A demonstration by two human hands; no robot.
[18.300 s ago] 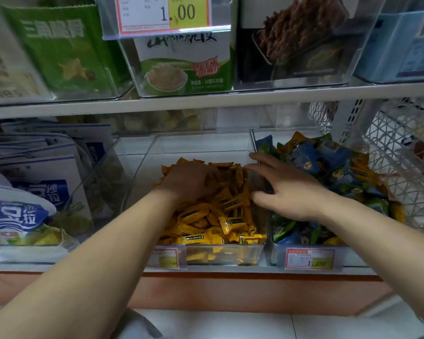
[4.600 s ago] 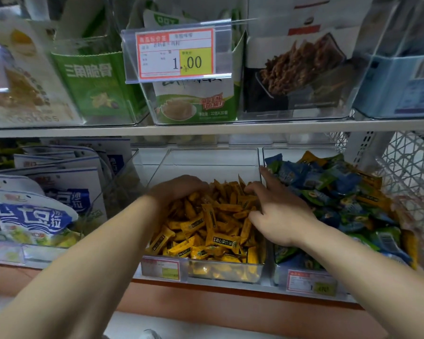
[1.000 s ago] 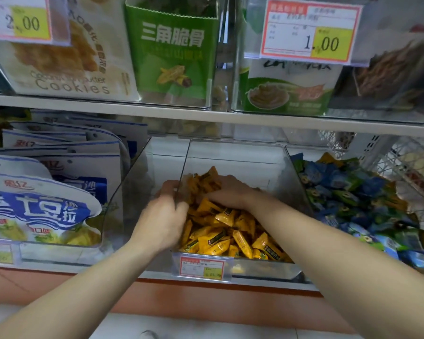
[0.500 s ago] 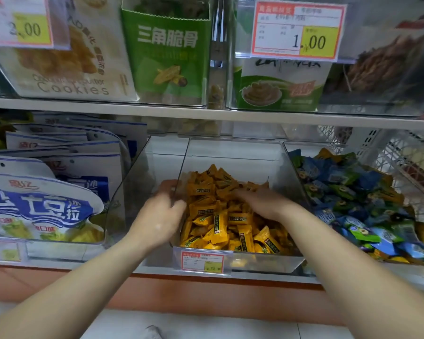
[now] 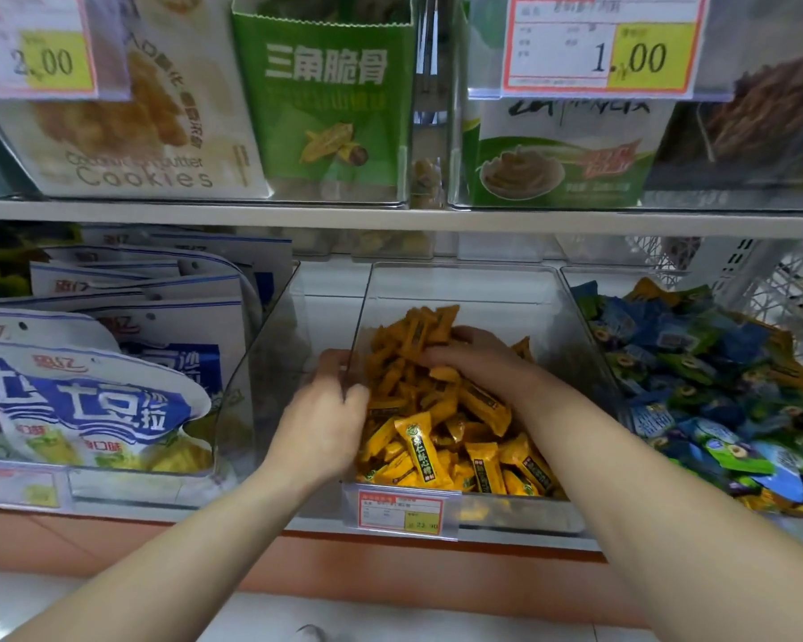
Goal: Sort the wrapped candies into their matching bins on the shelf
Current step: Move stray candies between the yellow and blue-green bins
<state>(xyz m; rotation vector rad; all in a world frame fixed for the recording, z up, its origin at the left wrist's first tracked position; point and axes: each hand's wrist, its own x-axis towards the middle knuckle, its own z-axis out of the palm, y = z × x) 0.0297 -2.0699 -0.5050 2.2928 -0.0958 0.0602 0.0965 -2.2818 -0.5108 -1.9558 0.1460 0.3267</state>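
Observation:
A clear plastic bin [image 5: 464, 282] on the lower shelf holds a heap of yellow wrapped candies [image 5: 436, 447]. My left hand [image 5: 325, 410] grips the bin's left wall, with the fingers curled over its top edge. My right hand [image 5: 474, 359] lies palm down on the back of the yellow heap, fingers spread and pointing left, with several candies partly hidden under it. The bin to the right is piled with blue and green wrapped candies [image 5: 696, 377], with a few yellow ones among them at its edges.
Left of the yellow bin stands a clear divider [image 5: 260, 363], then white and blue snack bags [image 5: 89, 400]. The upper shelf [image 5: 390, 217] carries cookie and green snack packs with price tags. A white wire basket [image 5: 789, 289] is at far right.
My right hand has slid from the right front of the yellow heap toward the back and left, pushing candies up there. My left hand has stayed on the bin's wall.

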